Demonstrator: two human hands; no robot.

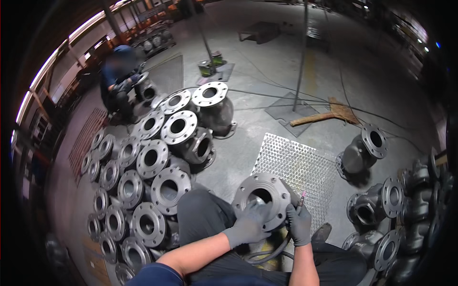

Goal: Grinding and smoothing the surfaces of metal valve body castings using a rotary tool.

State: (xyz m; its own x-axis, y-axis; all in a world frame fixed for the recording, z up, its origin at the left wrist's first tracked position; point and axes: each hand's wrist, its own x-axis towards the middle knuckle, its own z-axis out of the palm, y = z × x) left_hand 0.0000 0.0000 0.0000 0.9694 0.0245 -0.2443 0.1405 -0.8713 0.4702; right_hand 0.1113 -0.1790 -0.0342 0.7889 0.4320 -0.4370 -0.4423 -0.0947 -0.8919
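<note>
Beyond the flange rim (pixel 253 183), floor space (pixel 260 62).

Beyond the fingers (pixel 292 213), toward the right, a piece of wood (pixel 312 118) lies across a dark mat (pixel 277 111), where a pole (pixel 300 49) stands. Black cables (pixel 253 92) cross the floor (pixel 229 162) past them. Farther off, left of the fingers, two green cans (pixel 206 70) stand near another pole (pixel 201 31); a co-worker (pixel 109 78) in blue crouches further left. A low table (pixel 258 32) stands far ahead.
</note>
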